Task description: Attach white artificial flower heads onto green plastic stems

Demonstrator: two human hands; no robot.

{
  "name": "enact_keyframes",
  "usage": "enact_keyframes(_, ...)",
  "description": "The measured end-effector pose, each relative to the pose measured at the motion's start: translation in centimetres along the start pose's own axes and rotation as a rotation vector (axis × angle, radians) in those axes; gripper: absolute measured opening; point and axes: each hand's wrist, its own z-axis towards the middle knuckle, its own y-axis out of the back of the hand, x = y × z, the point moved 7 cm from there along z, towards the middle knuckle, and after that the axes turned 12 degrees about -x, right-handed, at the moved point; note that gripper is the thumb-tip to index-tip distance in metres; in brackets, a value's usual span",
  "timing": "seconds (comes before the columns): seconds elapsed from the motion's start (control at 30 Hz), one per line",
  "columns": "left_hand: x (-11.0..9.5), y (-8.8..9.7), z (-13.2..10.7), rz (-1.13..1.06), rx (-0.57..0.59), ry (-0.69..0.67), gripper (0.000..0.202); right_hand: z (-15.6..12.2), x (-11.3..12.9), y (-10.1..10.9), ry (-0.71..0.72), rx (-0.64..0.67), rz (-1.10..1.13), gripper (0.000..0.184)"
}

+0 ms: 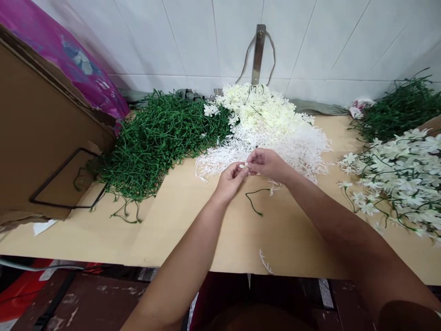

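Note:
My left hand (231, 178) and my right hand (267, 164) meet over the middle of the table. Between their fingertips is a small white artificial flower (243, 166), pinched from both sides and mostly hidden by the fingers. Just below them lies a loose green plastic stem (253, 207) with a small white piece (273, 189) at its tip. Right behind my hands spreads a heap of thin white plastic pieces (227, 156), and pale cream flower heads (262, 108) are piled beyond it. To the left is a big tangle of green stems (161, 133).
Finished-looking white flowers on stems (406, 179) lie at the right, with more green stems (399, 108) behind. A cardboard box (44, 124) and a black wire frame (48, 186) stand left. A white sprig (265, 262) lies near the table's front edge. A tiled wall (193, 37) closes the back.

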Motion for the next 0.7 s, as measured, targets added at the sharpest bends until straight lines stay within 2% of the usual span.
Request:
enact_keyframes(0.13,0.5,0.2,0.1,0.026,-0.03,0.061,0.036,-0.9,0.2,-0.8,0.033,0.028,-0.166,0.013)
enact_keyframes(0.2,0.7,0.3,0.3,0.036,-0.046,0.06,0.034,-0.9,0.4,-0.2,0.063,0.045,-0.237,0.012)
enact_keyframes(0.27,1.0,0.4,0.5,0.05,-0.065,0.05,0.031,-0.2,0.8,1.0,0.097,0.009,-0.305,0.011)
enact_keyframes(0.37,1.3,0.4,0.7,0.066,-0.074,0.031,0.026,2.4,2.0,3.1,0.13,-0.172,-0.41,0.011)
enact_keyframes(0.47,1.5,0.4,0.7,0.108,-0.063,0.016,0.02,5.8,3.9,3.5,0.256,-0.36,-0.66,0.012)
enact_keyframes(0.53,1.5,0.5,0.7,0.14,-0.056,0.009,0.017,8.0,4.2,2.7,0.287,-0.402,-0.851,0.01)
enact_keyframes(0.6,1.5,0.5,0.7,0.154,-0.045,0.014,0.016,9.7,3.5,1.7,0.26,-0.389,-1.013,0.01)
enact_keyframes(0.7,1.6,0.4,0.6,0.152,-0.032,0.033,0.017,10.9,2.3,0.8,0.236,-0.351,-1.155,0.021)
